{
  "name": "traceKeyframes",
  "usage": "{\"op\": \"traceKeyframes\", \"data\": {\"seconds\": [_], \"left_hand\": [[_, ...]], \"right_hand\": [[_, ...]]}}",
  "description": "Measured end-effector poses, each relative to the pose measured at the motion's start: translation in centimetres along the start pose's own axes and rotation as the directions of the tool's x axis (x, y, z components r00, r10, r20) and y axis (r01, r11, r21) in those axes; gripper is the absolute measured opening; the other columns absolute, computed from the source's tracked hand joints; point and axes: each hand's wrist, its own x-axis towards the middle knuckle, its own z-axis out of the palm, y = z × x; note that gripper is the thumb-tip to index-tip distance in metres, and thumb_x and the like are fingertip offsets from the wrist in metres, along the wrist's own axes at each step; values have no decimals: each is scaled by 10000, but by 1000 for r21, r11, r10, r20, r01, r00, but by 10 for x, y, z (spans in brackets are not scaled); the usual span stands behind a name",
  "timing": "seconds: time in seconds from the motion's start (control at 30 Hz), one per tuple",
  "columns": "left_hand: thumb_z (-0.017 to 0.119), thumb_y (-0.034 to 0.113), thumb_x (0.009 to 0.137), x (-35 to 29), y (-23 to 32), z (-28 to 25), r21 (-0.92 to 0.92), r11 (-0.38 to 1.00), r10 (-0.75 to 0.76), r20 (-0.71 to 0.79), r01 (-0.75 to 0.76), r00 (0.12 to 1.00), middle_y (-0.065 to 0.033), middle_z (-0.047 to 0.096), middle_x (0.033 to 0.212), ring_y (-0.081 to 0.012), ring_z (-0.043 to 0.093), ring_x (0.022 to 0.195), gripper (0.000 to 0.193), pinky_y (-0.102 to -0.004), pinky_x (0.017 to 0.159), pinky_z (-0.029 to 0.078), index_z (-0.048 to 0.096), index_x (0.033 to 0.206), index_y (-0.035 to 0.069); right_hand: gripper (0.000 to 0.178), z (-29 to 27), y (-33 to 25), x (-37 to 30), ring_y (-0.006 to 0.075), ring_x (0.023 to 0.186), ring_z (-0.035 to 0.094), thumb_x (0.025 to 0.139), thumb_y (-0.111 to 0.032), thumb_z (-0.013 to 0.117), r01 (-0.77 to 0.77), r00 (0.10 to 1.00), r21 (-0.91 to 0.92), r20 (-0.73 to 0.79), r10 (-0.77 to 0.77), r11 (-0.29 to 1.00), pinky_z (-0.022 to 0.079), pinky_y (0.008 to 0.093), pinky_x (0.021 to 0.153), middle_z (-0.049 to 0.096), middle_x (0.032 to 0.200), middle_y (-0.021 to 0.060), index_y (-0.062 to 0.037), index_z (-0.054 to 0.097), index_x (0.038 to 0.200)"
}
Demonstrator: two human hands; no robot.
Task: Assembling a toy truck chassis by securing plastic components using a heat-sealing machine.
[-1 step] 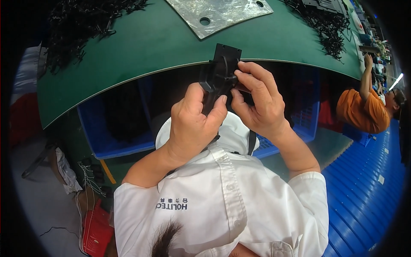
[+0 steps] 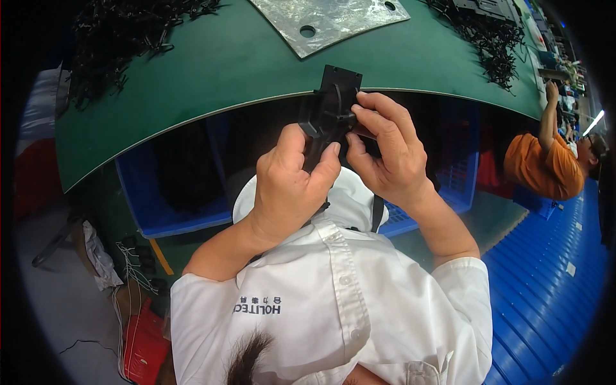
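Note:
A black plastic part (image 2: 339, 86) with a flat rectangular plate at its top is held up just in front of the table's near edge. My left hand (image 2: 289, 173) is closed around its lower left side, thumb and fingers pressed against it. At its right side, my right hand (image 2: 390, 138) is closed too, with the fingertips and thumb on a small piece of the part. Its lower portion is partly hidden behind my fingers, and its exact kind cannot be made out.
On the green table (image 2: 218, 70) lie a metal plate (image 2: 346, 22) with holes, a heap of small black pieces (image 2: 128, 32) at left and another heap (image 2: 497, 48) at right. Below are blue crates (image 2: 173, 224). A person in orange (image 2: 545, 163) is at far right.

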Motion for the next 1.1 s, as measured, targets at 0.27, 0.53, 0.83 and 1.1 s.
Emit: {"op": "traceKeyframes", "data": {"seconds": [0.27,0.53,0.83,1.1], "left_hand": [[648,40,753,0,-6,1,-9,1000,16,-12,-16,1000,-131,608,692,-227,612,554,198,-302,491,473,506,878,-16],[655,38,747,1,-9,5,21,1000,24,-37,-23,999,-134,618,694,-229,625,559,202,-297,495,483,510,877,-16],[661,33,741,3,-10,3,48,997,65,-46,-63,997,-131,613,679,-222,617,543,204,-291,474,475,512,871,-18],[637,12,806,3,-7,-2,-5,999,-47,18,48,999,-37,625,758,-40,547,653,171,-188,572,452,521,923,-31]], "right_hand": [[324,4,-1,2,297,846,608,668,72,634,-3,1000,-30,-15,3,1000,547,301,660,528,1062,206,79,544,979],[335,6,-3,2,230,885,614,681,115,608,-63,998,-62,-5,63,996,566,275,702,524,1100,191,68,543,1007],[286,3,0,8,278,780,605,674,107,622,-152,988,127,5,153,980,530,289,623,527,1052,183,54,562,949],[270,-5,2,15,171,854,619,718,114,638,-244,966,164,126,225,956,561,255,714,519,1085,140,50,578,973]]}}
